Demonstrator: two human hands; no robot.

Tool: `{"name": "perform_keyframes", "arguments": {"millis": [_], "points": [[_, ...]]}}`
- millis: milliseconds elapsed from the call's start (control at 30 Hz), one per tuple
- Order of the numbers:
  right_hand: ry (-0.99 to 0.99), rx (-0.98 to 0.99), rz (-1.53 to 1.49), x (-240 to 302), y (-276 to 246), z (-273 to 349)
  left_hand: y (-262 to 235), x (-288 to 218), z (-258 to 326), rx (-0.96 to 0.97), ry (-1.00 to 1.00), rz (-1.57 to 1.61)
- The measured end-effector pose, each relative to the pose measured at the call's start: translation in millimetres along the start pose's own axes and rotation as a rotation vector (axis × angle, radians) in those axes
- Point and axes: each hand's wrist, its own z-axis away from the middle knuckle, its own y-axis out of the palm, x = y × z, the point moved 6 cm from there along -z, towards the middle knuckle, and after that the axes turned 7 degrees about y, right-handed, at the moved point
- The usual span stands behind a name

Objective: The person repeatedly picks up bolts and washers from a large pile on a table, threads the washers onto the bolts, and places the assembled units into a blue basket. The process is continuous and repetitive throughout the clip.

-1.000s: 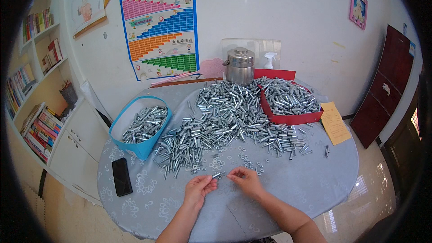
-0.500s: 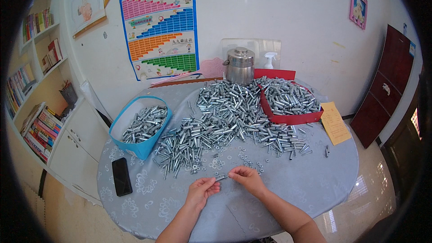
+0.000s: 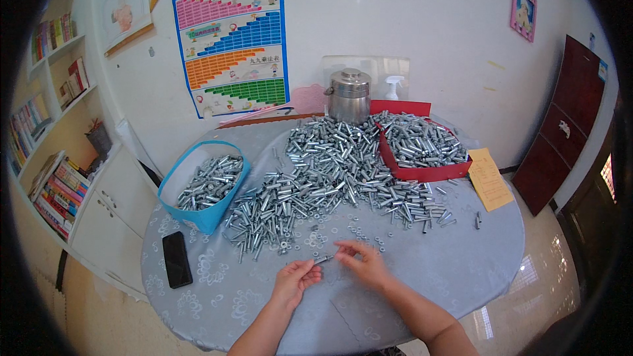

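Note:
A short silvery bolt with a sleeve, an expansion bolt by its look, is pinched between the thumb and fingers of my left hand. My right hand is at the bolt's right end, its index finger lifted away from the thumb. The thumb tip is close to the bolt; whether it touches cannot be made out. Just beyond both hands spreads a large heap of similar bolts, with loose washers and nuts scattered along its near edge.
A blue bin of bolts stands left of the heap, a red box of bolts at its right. A black phone lies front left. Behind the heap are a steel canister and a spray bottle. Yellow paper lies at right.
My right index finger has lifted and spread away from the thumb, loosening its pinch on the bolt's end. My left hand keeps its hold, nearly unmoved.

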Motion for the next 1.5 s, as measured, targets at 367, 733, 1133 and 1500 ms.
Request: {"name": "perform_keyframes", "arguments": {"millis": [367, 733, 1133, 1500], "points": [[0.107, 0.017, 0.700, -12.6, -50.6, -13.3, -1.6, -3.9, -0.8, -0.005, 0.029, 0.018], [0.179, 0.040, 0.346, -10.2, -23.0, -5.4, 2.0, -5.8, 0.6, 0.009, 0.032, 0.006], [-0.021, 0.145, -0.041, -6.9, 3.4, 0.2, 3.0, -2.1, 0.1, 0.029, 0.025, -0.061], [0.150, 0.222, -0.060, -18.5, 10.1, 3.7, 7.0, -8.6, 3.6, -0.027, 0.133, -0.074]]}}
